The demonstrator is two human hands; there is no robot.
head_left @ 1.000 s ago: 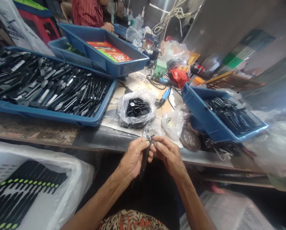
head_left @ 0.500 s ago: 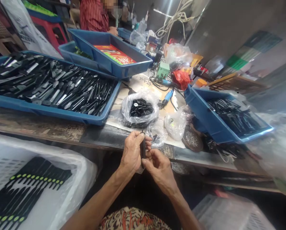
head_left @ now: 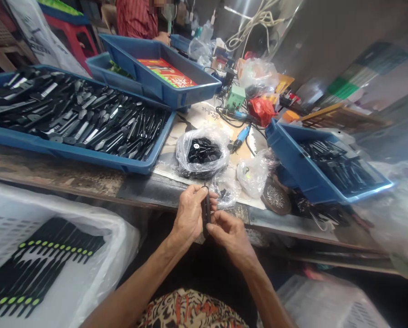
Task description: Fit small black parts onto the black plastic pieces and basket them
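A slim black handle-like piece point(head_left: 206, 207) stands nearly upright between my two hands, just in front of the table edge. My left hand point(head_left: 189, 212) is closed on its upper part, thumb pressed along the top. Lower down, my right hand point(head_left: 228, 230) pinches near the bottom end with thumb and fingers. Just beyond my hands sits a clear plastic bag point(head_left: 186, 157) full of small black parts. A smaller clear bag point(head_left: 226, 189) lies close behind my fingertips, and another bag point(head_left: 252, 177) is to its right.
A blue tray point(head_left: 132, 166) of black-and-silver pieces fills the left; another blue tray point(head_left: 282, 150) tilts at right. A round dish point(head_left: 275, 198) holds tiny metal pieces. Near the back lies a blue screwdriver-like tool point(head_left: 241, 138). A white crate point(head_left: 122, 237) with black, green-dotted pieces stands lower left.
The black piece has turned slightly, so more of its broad face with small marks shows. Both hands keep their grip on it. The whole view has shifted a little.
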